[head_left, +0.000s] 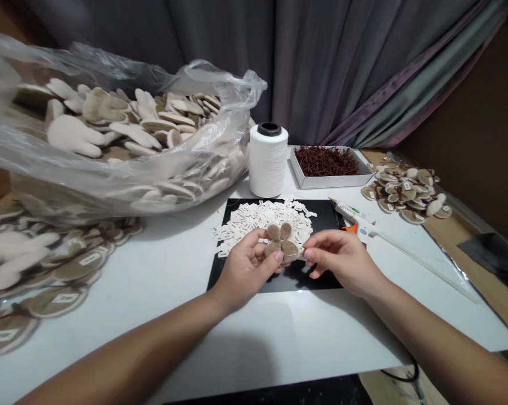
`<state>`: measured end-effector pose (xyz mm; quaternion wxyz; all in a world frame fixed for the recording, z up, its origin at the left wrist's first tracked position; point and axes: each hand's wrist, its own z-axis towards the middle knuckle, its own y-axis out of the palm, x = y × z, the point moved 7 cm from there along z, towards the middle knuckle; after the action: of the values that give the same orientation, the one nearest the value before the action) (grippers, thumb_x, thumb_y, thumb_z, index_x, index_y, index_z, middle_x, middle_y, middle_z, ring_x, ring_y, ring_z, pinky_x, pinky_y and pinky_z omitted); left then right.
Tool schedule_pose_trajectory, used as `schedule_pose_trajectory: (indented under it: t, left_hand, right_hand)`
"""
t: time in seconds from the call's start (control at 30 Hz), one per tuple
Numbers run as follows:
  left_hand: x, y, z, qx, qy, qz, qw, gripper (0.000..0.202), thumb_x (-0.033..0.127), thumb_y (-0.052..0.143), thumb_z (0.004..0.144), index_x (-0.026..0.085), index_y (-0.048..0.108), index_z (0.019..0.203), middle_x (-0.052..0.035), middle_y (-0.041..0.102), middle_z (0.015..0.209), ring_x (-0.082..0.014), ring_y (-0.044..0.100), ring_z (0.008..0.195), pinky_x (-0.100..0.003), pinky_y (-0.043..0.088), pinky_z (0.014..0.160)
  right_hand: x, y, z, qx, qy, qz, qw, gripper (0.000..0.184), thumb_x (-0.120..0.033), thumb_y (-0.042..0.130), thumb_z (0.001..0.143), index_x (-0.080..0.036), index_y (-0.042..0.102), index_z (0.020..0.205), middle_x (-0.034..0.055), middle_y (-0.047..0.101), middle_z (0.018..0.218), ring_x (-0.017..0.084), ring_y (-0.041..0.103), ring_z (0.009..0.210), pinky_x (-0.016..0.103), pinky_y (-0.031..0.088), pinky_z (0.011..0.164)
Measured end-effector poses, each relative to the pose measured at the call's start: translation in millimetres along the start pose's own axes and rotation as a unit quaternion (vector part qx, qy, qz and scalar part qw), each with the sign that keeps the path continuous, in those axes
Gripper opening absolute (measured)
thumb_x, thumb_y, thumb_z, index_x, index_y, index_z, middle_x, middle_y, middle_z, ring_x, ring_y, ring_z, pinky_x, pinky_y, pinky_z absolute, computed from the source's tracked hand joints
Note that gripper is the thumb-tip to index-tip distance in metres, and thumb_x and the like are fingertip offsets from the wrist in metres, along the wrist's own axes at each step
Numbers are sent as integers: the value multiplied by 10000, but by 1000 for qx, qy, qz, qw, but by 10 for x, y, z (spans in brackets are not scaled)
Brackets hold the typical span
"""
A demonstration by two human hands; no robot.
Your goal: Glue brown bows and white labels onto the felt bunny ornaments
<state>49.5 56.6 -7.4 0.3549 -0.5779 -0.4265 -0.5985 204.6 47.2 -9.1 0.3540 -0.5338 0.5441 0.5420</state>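
Observation:
My left hand grips a four-petalled brown felt flower piece by its lower left side, the thumb on its face. A thin pale line shows on the lower right petal. Close to that petal's right edge is my right hand, thumb and forefinger pinched together; whatever lies between the fingertips is too small to make out. Behind both hands, small white printed labels are heaped on a black mat. A hot glue gun with an orange trigger and a long glue stick rests right of the mat.
A clear plastic bag full of felt pieces fills the back left. Labelled pieces lie in front of it, others at right. A white thread cone stands by a box of dark red ties.

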Motion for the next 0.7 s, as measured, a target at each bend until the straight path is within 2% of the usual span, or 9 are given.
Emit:
schedule_pose_trajectory:
  t: [0.17,0.33,0.4,0.5,0.6,0.7]
  left_hand:
    - [-32,1,-20,-11,0,9,1000,239,307,610,824,184,503,999,-20,681,765,-122,624,671,-227,509,614]
    - [-46,9,-27,-19,2,11,1000,248,309,602,830,186,500,1019,-27,679,773,-132,628,695,-226,505,614]
    - [-43,15,-25,-20,-1,11,1000,252,313,601,827,181,505,1019,-35,684,779,-137,632,693,-232,510,612]
    - [-31,24,-24,-23,-4,6,1000,251,305,611,814,173,514,1004,-42,693,789,-131,627,655,-239,518,609]
    - [-15,27,-24,-22,-3,-3,1000,236,294,618,804,176,521,985,-40,698,791,-127,626,654,-232,521,605]
    - [-8,25,-22,-18,1,-9,1000,224,291,617,801,178,528,972,-40,701,796,-135,635,672,-230,521,597]
  right_hand:
    - [45,70,-28,-34,20,-30,999,240,-318,778,656,-153,709,816,14,651,685,93,594,579,194,571,475]
    - [12,96,-48,-42,12,-69,997,246,-389,699,735,-151,663,786,-12,584,626,85,562,534,208,568,470]
    - [-3,74,-41,-24,4,-63,998,254,-408,674,757,-161,623,794,-30,543,595,82,546,514,210,566,464]
    - [-63,-22,-16,34,-23,-19,999,252,-414,664,768,-182,569,797,-40,511,632,77,528,515,203,556,436]
    - [-149,-143,12,92,-47,45,994,248,-413,654,776,-194,537,768,-38,514,712,63,516,524,178,527,411]
    - [-225,-244,38,126,-54,84,987,258,-420,651,773,-195,530,737,-39,531,693,49,489,487,150,483,398]
